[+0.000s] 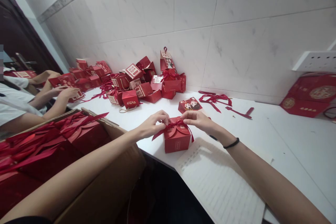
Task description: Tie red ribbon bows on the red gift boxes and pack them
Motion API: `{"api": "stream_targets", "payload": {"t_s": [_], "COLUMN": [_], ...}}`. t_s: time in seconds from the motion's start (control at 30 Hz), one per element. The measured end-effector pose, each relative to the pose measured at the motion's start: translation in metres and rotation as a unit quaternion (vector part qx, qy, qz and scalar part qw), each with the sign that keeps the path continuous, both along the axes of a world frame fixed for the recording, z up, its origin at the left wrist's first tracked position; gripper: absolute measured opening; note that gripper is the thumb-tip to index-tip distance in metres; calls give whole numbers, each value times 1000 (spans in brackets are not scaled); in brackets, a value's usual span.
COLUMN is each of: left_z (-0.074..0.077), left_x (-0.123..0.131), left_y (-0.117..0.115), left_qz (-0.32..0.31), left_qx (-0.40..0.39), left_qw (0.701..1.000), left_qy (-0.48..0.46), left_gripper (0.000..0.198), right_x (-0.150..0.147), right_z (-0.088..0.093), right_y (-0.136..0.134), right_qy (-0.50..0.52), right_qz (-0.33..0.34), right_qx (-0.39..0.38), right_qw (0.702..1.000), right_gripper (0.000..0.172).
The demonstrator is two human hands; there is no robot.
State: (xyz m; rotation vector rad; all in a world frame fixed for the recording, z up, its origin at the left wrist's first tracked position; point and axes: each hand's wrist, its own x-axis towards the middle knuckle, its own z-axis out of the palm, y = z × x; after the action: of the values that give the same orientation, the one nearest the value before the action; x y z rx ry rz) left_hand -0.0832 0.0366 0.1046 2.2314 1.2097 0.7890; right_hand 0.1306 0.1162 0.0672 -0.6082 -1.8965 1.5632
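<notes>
With left hand [153, 125] and right hand [200, 119] equally near, fingers [189, 113] nearly closed in pinches on the red ribbon [175, 124], the upright box [177, 142] sits directly beneath them on the table [265, 122], ribbon running crosswise between.

On the tilted red cardboard box with a cream panel [133, 71] stands a bold red sign that looks like the double-happiness character 囍. Small gold characters on the cube-shaped red cardboard box [130, 100], pale print on the ribbon-tied red cardboard box [177, 142] and gold lettering on the large red paper bag [304, 99] are too small to read, as are the faint lines on the white paper sheet [223, 185].
</notes>
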Motion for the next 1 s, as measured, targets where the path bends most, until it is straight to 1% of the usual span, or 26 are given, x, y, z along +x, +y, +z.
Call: {"api": "stream_targets", "payload": {"t_s": [0.1,0.27,0.4,0.53,0.7,0.77,0.83,0.9,0.97,1.0], "left_z": [0,-4,-7,-8,-13,-13,-13,-11,-10,-10], "left_x": [-1,-2,-1,-1,-3,-3,-2,-1,0,0], "left_y": [0,2,4,4,10,12,13,12,11,10], "left_qz": [0,7,23,45,47,67,106,144,160,159], "left_qx": [-11,13,12,-21,-73,-96,-104,-102,-106,-108], "left_qw": [1000,1000,1000,998,992,987,983,981,981,981], "left_qy": [7,9,-8,-25,-94,-110,-106,-75,-36,-21], "left_gripper": [13,7,13,21,21,22,23,23,26,28], "right_x": [-1,0,1,2,0,-1,-2,-1,0,0], "right_z": [1,3,6,7,4,4,6,9,13,14], "right_y": [-1,-2,-3,-3,-2,-2,-3,-4,-7,-8], "right_qy": [-4,-3,-12,-12,-26,-35,-59,-107,-170,-200], "right_qz": [10,5,-3,0,-21,-28,-61,-120,-163,-169], "right_qx": [-8,-7,7,1,21,33,58,87,109,117], "right_qw": [1000,1000,1000,1000,999,998,995,983,966,958], "right_gripper": [27,27,25,25,27,29,33,33,40,45]}}
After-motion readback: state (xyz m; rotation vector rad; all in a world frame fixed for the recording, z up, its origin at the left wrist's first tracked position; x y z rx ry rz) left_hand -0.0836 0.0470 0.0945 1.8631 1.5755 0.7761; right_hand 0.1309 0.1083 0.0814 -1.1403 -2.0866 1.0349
